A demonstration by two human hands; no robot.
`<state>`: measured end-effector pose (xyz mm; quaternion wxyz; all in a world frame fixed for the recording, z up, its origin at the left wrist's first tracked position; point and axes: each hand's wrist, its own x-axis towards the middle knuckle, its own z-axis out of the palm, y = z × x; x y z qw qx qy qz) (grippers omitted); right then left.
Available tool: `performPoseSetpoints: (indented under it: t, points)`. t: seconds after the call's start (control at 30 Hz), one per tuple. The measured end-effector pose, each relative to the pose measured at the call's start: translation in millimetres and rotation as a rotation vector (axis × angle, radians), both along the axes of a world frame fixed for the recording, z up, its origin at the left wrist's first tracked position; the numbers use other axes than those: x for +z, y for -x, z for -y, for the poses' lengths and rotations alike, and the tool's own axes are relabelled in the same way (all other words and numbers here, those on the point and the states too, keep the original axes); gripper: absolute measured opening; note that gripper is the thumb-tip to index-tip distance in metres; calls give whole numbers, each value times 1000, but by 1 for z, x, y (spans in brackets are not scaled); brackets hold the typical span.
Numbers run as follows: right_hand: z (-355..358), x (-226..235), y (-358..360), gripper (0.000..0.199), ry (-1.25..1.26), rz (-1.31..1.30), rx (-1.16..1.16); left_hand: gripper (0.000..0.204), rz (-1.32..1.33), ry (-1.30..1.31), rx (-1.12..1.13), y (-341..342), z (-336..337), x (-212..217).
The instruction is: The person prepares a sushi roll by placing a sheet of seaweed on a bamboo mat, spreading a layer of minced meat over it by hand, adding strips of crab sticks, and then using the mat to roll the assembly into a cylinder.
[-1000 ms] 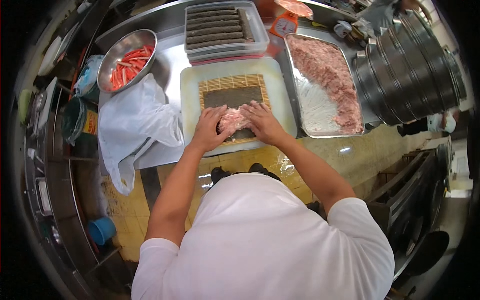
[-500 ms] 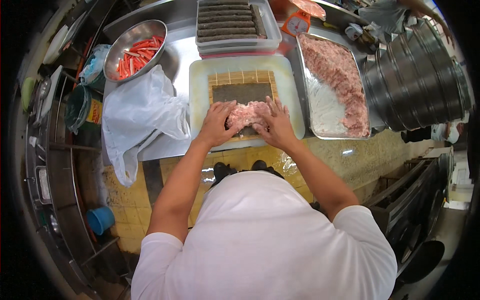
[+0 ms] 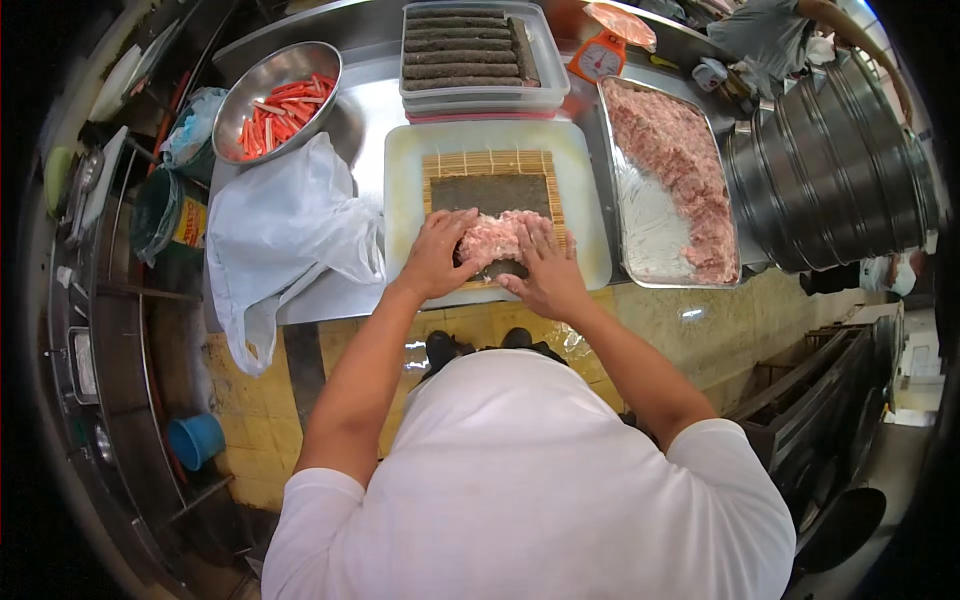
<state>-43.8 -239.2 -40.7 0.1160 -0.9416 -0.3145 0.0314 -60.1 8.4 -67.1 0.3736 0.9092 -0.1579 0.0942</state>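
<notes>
Minced meat (image 3: 487,238) lies on a seaweed sheet (image 3: 490,193) between left hand (image 3: 438,252) and right hand (image 3: 550,268), fingers extended against its ends, apparently confining it. A bamboo mat (image 3: 490,162) backs the sheet; the cutting board (image 3: 404,175) supports both; a tray (image 3: 643,215) sits rightward, seemingly for easy reach.

The floor (image 3: 250,400) has yellow square tiles, and a dark strip (image 3: 307,362) crosses it on the left. Over to the right it is shiny, with a small white spot of light (image 3: 692,314) on it. The desk (image 3: 368,100) is silver metal with a raised edge (image 3: 300,28) at the back. Dark shelves (image 3: 115,340) stand on the left, near a blue bucket (image 3: 196,441). A big black stand (image 3: 815,385) is on the right.
</notes>
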Motion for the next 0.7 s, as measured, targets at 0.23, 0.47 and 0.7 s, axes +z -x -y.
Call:
performPoseSetpoints:
  t: [0.23, 0.47, 0.7]
  points:
    - [-29, -9, 10, 96, -193, 30, 52, 79, 34, 21, -51, -3, -3, -2]
    - [-32, 2, 4, 104, -214, 13, 110, 84, -42, 82, -77, -1, -10, 2]
    - [-49, 16, -2, 98, 131, -83, 214, 88, -46, 93, -79, 0, -18, 2]
